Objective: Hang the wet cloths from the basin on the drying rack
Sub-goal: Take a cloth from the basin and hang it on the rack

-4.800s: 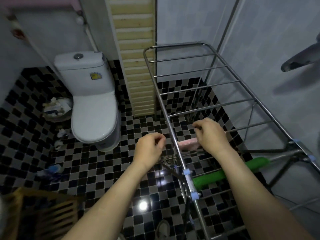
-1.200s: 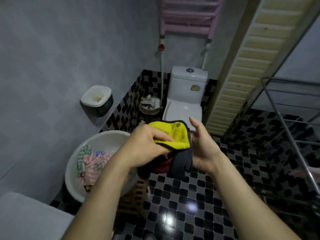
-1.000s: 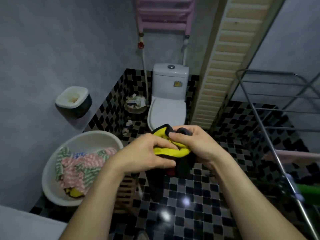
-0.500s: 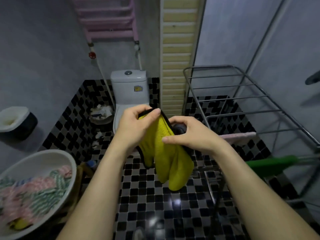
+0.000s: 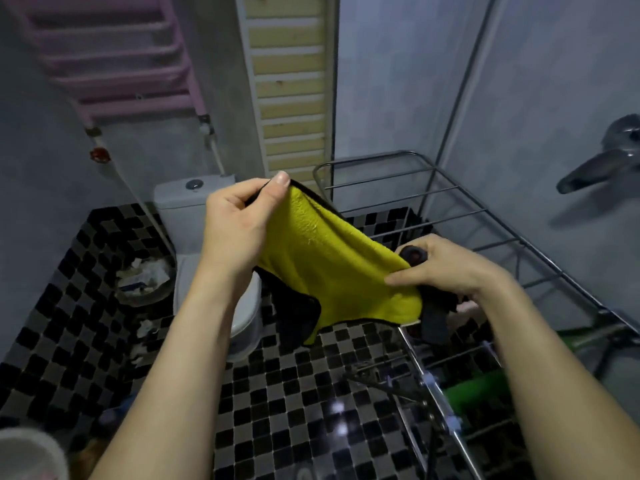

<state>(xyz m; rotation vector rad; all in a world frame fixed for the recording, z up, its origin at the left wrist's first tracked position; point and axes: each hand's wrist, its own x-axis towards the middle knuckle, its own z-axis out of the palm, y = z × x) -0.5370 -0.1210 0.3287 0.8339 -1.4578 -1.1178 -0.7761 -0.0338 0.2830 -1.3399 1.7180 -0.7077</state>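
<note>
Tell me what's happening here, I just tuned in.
A person is spreading a yellow cloth between both hands: the left hand pinches its upper corner, the right hand grips the lower edge along with a dark cloth. The cloth is held up in front of the metal rack and not yet draped over a bar. Green and pink cloths already seem to hang on the near bars. The basin rim shows at lower left.

One head-worn wide-angle view looks forward and down (close over both forearms) toward the tiled floor [image 5: 277, 403].
</note>
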